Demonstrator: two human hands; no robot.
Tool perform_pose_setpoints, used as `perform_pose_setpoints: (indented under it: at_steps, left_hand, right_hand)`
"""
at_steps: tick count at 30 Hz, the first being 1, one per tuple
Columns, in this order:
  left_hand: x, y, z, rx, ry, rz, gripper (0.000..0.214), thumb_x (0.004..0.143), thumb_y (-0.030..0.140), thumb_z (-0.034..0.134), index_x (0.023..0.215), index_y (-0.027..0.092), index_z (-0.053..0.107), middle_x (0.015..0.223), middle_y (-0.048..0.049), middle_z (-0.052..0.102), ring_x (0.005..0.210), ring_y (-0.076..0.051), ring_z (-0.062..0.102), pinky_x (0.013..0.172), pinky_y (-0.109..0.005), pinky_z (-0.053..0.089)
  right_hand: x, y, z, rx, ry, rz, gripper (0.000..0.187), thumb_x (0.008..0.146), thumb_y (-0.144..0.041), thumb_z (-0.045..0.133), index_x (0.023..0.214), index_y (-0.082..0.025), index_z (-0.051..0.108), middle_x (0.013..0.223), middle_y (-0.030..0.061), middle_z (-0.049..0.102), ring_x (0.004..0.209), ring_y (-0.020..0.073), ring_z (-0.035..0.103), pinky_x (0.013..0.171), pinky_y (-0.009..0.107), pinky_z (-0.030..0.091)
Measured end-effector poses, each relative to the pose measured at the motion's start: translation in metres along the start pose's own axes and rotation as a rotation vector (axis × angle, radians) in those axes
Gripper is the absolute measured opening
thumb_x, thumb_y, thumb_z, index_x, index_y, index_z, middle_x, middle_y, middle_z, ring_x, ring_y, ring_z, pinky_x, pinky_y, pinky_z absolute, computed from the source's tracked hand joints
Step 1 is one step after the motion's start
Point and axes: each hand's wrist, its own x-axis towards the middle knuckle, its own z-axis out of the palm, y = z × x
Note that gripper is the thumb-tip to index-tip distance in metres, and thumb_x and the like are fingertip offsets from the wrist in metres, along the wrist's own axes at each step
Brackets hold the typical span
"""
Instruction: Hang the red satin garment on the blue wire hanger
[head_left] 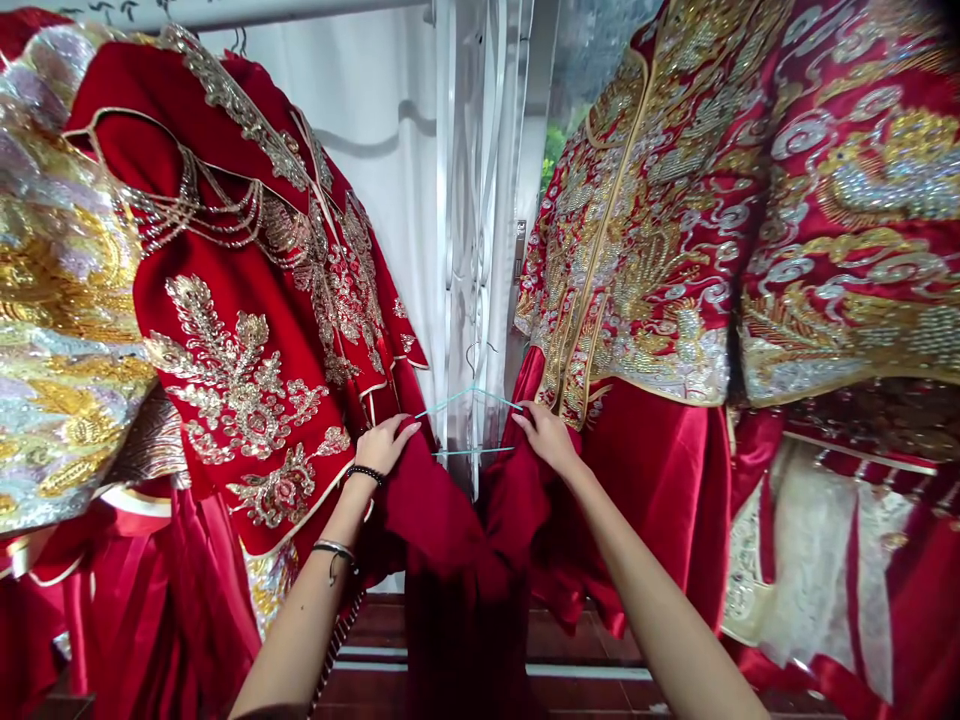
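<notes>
A plain dark red dress (pixel 465 620) hangs in front of me between my two hands. A thin light-blue clothes hanger (pixel 474 390) spans its open neckline, its hook upright. My left hand (pixel 384 445) is closed on the dress's left shoulder, at that end of the hanger. On the other side my right hand (pixel 547 435) pinches the right shoulder by the hanger's end, thumb and fingers together. The lower part of the dress is dark and runs out of view at the bottom.
Left of me hangs a red embroidered jacket (pixel 247 330) beside a gold and silver sequined garment (pixel 60 300). On the right are red and gold embroidered jackets (pixel 652 230) over a red satin skirt (pixel 660 490). White metal posts (pixel 480 200) and a white curtain (pixel 375 170) stand behind.
</notes>
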Motion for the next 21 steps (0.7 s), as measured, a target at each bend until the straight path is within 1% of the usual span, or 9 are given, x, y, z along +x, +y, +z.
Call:
perform_pose_setpoints:
  at_steps: [4,7,10,13,17,21]
  left_hand:
    - [-0.006,0.011,0.001,0.047,0.048,-0.079,0.049,0.082,0.06,0.03,0.107,0.026,0.055,0.095,-0.0063,0.066,0.084,-0.025,0.062,0.066,-0.03,0.043]
    - [-0.011,0.015,0.003,0.083,0.082,-0.139,0.051,0.08,0.063,0.031,0.105,0.027,0.057,0.085,-0.0071,0.067,0.078,-0.025,0.063,0.061,-0.029,0.042]
    - [-0.016,0.019,0.002,0.088,0.085,-0.142,0.048,0.081,0.061,0.031,0.109,0.031,0.056,0.086,-0.0054,0.068,0.079,-0.024,0.063,0.061,-0.028,0.041]
    - [-0.022,0.024,-0.001,0.097,0.075,-0.159,0.044,0.082,0.055,0.034,0.111,0.03,0.056,0.092,-0.0053,0.068,0.083,-0.023,0.062,0.063,-0.027,0.04]
    - [-0.029,0.032,-0.006,0.142,0.083,-0.226,0.043,0.082,0.054,0.034,0.104,0.027,0.058,0.086,-0.0064,0.068,0.08,-0.024,0.062,0.061,-0.027,0.04]
    - [-0.037,0.037,-0.013,0.183,0.086,-0.241,0.04,0.081,0.052,0.033,0.097,0.024,0.059,0.082,-0.007,0.068,0.077,-0.025,0.062,0.06,-0.028,0.039]
  right_hand:
    - [-0.005,-0.001,-0.001,0.0,0.014,0.027,0.036,0.087,-0.041,0.037,0.111,-0.017,0.05,0.11,0.0107,0.058,0.104,0.023,0.052,0.088,0.037,0.035]
    - [-0.009,0.001,-0.002,0.021,0.041,0.045,0.033,0.086,-0.04,0.04,0.108,-0.018,0.051,0.111,0.0093,0.059,0.104,0.0232,0.052,0.088,0.038,0.034]
    - [-0.014,0.0,-0.005,0.039,0.056,0.05,0.029,0.086,-0.037,0.038,0.104,-0.019,0.052,0.109,0.0079,0.06,0.102,0.0226,0.053,0.088,0.037,0.032]
    - [-0.021,-0.006,-0.012,0.008,0.052,0.082,0.028,0.087,-0.034,0.036,0.103,-0.019,0.053,0.107,0.0078,0.061,0.098,0.0226,0.054,0.086,0.037,0.031]
    - [-0.031,-0.019,-0.024,-0.076,0.037,0.125,0.03,0.088,-0.035,0.032,0.103,-0.019,0.052,0.109,0.0091,0.06,0.099,0.0241,0.053,0.084,0.036,0.031]
    - [-0.039,-0.029,-0.036,-0.114,0.019,0.134,0.032,0.089,-0.036,0.031,0.105,-0.019,0.052,0.111,0.01,0.059,0.101,0.0236,0.053,0.082,0.035,0.031]
